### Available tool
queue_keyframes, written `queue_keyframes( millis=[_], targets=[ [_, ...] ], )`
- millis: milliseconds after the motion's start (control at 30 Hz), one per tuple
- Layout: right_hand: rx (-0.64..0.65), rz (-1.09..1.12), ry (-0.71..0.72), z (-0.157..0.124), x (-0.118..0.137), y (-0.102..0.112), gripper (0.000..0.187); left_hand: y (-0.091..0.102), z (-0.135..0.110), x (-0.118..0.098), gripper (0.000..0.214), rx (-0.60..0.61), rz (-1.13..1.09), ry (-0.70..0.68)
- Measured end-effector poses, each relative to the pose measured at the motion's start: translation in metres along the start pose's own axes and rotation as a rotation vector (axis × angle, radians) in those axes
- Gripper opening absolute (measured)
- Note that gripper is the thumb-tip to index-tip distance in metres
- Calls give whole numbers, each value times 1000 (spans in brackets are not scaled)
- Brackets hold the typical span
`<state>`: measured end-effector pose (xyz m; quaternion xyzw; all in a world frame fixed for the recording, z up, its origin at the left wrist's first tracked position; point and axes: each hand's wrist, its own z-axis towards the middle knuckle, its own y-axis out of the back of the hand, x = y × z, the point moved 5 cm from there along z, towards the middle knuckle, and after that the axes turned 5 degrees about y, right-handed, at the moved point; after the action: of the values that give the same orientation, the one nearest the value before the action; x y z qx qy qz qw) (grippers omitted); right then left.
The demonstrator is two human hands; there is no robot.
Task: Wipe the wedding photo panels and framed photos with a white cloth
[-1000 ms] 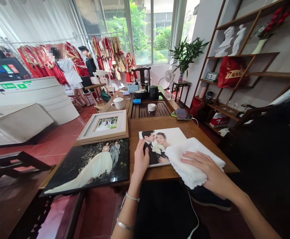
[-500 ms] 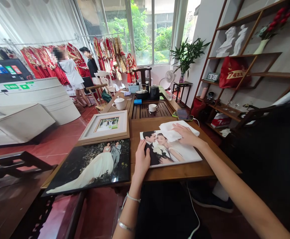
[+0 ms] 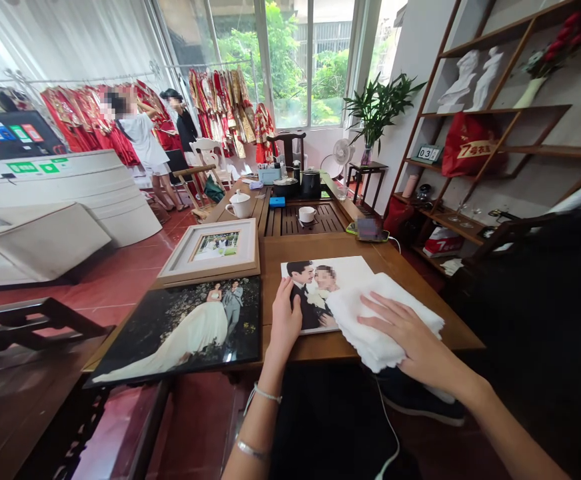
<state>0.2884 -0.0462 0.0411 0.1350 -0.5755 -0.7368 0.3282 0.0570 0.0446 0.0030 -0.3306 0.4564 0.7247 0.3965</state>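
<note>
A wedding photo panel [image 3: 306, 277] lies flat on the wooden table [image 3: 290, 347]. My left hand [image 3: 286, 312] grips the panel's left edge, its fingers along the side and thumb on the surface. A folded white towel [image 3: 355, 300] covers the panel's lower right part and hangs past its near edge. My right hand [image 3: 395, 327] holds the towel from above, fingers spread and pressing it down. To the left lies a larger dark wedding photo [image 3: 190, 333], and beyond it a framed photo [image 3: 210, 247].
A phone [image 3: 370, 230] with a white cable lies at the table's right. Farther back stand a white cup [image 3: 307, 214], a lidded white teapot [image 3: 239, 203] and a black kettle [image 3: 311, 182]. Two people stand near red garments [image 3: 220, 110]. A dark-clothed person [image 3: 545, 307] is at right.
My right hand has drawn the towel from the panel's far right corner toward me, down to its near right part. My left hand has stayed on the left edge.
</note>
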Motion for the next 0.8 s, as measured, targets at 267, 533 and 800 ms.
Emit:
queue_keyframes(
  millis=[267,533,800],
  targets=[
    [10,17,-69,38,-46,-4,75,-1,1,3,39,-8,-12,-10],
    [25,-60,-130,113,-87,-15,76,0,1,3,39,7,22,-28],
    [22,-70,-53,89,-51,-18,75,1,0,1,39,4,15,-18]
  ],
)
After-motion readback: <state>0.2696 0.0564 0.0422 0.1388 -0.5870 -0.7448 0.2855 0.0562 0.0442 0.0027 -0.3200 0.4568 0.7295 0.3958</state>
